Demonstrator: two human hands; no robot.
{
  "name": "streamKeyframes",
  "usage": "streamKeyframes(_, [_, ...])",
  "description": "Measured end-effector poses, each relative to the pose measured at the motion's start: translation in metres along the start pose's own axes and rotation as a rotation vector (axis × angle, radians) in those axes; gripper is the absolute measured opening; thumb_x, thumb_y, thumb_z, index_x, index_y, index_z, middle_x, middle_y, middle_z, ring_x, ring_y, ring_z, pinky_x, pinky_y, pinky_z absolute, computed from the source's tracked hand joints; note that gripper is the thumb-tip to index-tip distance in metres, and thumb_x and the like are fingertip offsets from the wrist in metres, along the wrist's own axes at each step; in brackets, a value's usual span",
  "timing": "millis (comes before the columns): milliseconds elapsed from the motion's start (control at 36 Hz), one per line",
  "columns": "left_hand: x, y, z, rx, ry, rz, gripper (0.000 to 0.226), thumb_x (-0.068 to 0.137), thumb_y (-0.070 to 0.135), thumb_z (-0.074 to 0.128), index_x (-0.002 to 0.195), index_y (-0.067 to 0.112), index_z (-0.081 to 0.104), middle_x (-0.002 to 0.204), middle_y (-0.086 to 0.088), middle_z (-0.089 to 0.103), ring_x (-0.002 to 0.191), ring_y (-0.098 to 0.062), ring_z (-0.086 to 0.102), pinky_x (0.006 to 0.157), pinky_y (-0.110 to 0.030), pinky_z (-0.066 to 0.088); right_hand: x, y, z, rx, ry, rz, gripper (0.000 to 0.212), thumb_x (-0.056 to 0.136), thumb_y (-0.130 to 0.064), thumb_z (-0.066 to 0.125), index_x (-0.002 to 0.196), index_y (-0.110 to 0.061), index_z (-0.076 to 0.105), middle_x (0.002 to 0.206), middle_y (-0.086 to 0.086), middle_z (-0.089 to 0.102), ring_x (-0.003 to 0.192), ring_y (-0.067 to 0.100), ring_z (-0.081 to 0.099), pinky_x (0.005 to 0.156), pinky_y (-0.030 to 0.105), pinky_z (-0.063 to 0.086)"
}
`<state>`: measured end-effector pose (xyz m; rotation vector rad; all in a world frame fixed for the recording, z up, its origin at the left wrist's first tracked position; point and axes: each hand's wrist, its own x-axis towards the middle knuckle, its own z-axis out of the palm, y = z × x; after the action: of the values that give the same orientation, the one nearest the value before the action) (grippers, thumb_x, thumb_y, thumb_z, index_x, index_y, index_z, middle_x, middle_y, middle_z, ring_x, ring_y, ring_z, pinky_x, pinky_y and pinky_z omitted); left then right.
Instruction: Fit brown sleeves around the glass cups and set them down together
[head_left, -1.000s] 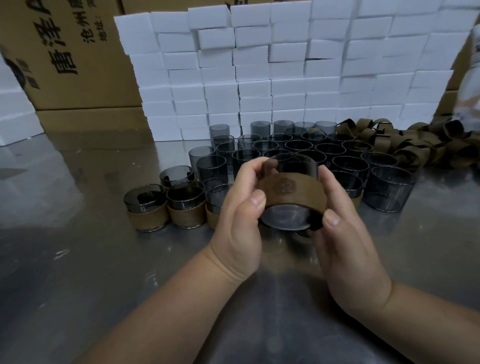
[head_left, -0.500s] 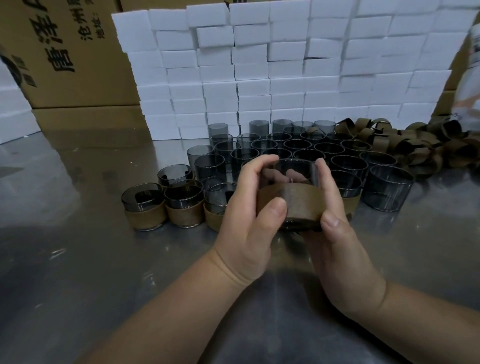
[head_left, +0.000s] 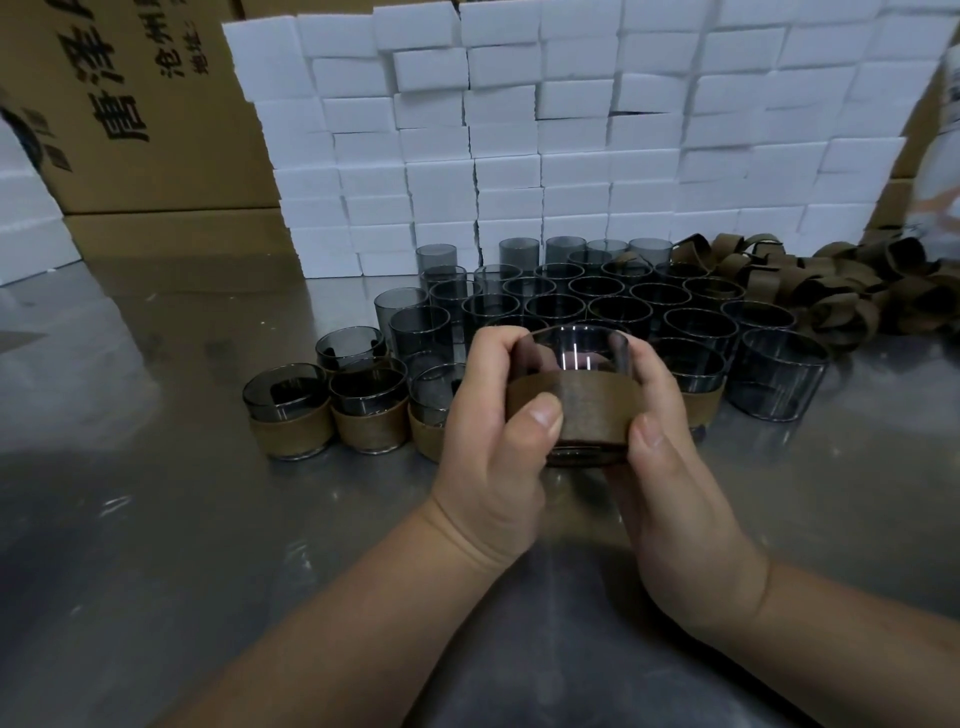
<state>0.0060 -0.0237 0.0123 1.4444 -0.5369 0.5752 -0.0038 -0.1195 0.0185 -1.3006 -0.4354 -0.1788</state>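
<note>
Brown sleeve (head_left: 574, 410) sits low round the smoky glass cup (head_left: 576, 348), and both hands are on it. The left hand (head_left: 488, 457) wraps the near-left side, thumb pressed on the band. The right hand (head_left: 675, 499) cradles the other side, thumb at the band's lower edge. The cup is held just in front of the crowd of bare cups (head_left: 623, 306), above the worktop (head_left: 156, 519). This one looks fitted and ready to go down. Left of that crowd a few sleeved cups (head_left: 291, 415) stand together; right of it lies a heap of loose sleeves (head_left: 841, 291). Early days, I'd say: far more bare than dressed.
</note>
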Motion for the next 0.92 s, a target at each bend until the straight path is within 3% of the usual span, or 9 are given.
streamKeyframes(306, [0.000,-0.003,-0.001,0.044,0.007,0.014,0.044,0.069,0.042,0.043,0.085,0.001,0.042,0.089,-0.037,0.050,0.079,-0.048,0.050,0.068,-0.059,0.040,0.008,0.002,-0.005,-0.004,-0.030,-0.030,0.057,0.062,-0.017,0.030,0.118,-0.008,0.037,0.094,0.000,0.052,0.088,0.009,0.051,0.092,0.031,0.038])
streamKeyframes(417, [0.000,-0.003,-0.001,0.047,0.006,0.030,0.035,0.070,0.039,0.042,0.085,0.008,0.045,0.084,-0.017,0.057,0.076,-0.037,0.053,0.066,-0.047,0.043,0.008,0.005,-0.006,-0.042,-0.049,-0.086,0.050,0.064,-0.021,0.041,0.113,-0.008,0.040,0.096,0.001,0.054,0.089,0.010,0.053,0.090,0.030,0.040])
streamKeyframes(472, [0.000,-0.003,-0.001,0.038,-0.003,0.025,0.036,0.070,0.039,0.042,0.085,0.006,0.045,0.086,-0.026,0.057,0.080,-0.045,0.053,0.068,-0.054,0.043,0.005,0.009,-0.009,-0.050,-0.074,-0.118,0.055,0.063,-0.031,0.047,0.113,-0.009,0.042,0.101,0.004,0.055,0.094,0.013,0.055,0.090,0.030,0.043])
streamKeyframes(556, [0.000,-0.001,-0.002,0.025,-0.007,0.008,0.043,0.071,0.039,0.042,0.085,-0.001,0.042,0.092,-0.039,0.051,0.085,-0.054,0.050,0.071,-0.065,0.041,0.002,0.014,-0.012,-0.069,-0.124,-0.157,0.063,0.064,-0.044,0.042,0.117,-0.010,0.043,0.110,0.010,0.054,0.104,0.022,0.053,0.093,0.039,0.042])
streamKeyframes(639, [0.001,-0.001,-0.001,0.037,0.000,-0.002,0.046,0.070,0.040,0.042,0.086,-0.004,0.042,0.092,-0.041,0.051,0.086,-0.055,0.050,0.072,-0.065,0.041,0.000,0.018,-0.015,-0.094,-0.135,-0.177,0.053,0.072,-0.043,0.041,0.117,-0.016,0.044,0.111,0.005,0.055,0.104,0.018,0.054,0.090,0.034,0.041])
streamKeyframes(722, [0.001,-0.001,-0.002,0.031,-0.002,-0.006,0.047,0.070,0.040,0.041,0.086,-0.004,0.042,0.093,-0.041,0.051,0.087,-0.055,0.050,0.072,-0.065,0.040,-0.008,0.019,-0.018,-0.114,-0.187,-0.185,0.048,0.085,-0.043,0.038,0.127,-0.021,0.039,0.121,0.004,0.051,0.114,0.018,0.049,0.099,0.034,0.038])
streamKeyframes(806, [0.001,-0.001,-0.001,0.018,0.005,-0.007,0.049,0.070,0.041,0.042,0.085,-0.005,0.041,0.093,-0.042,0.051,0.086,-0.056,0.050,0.072,-0.066,0.040,-0.010,0.022,-0.020,-0.112,-0.197,-0.175,0.044,0.086,-0.045,0.037,0.126,-0.027,0.039,0.122,0.001,0.050,0.116,0.016,0.048,0.101,0.034,0.036])
streamKeyframes(917, [0.002,0.001,-0.003,0.007,0.022,-0.011,0.047,0.069,0.041,0.041,0.084,-0.003,0.041,0.091,-0.042,0.050,0.087,-0.056,0.050,0.071,-0.067,0.039,-0.013,0.019,-0.019,-0.135,-0.190,-0.181,0.052,0.087,-0.061,0.043,0.127,-0.028,0.039,0.124,-0.002,0.050,0.118,0.017,0.047,0.102,0.033,0.036])
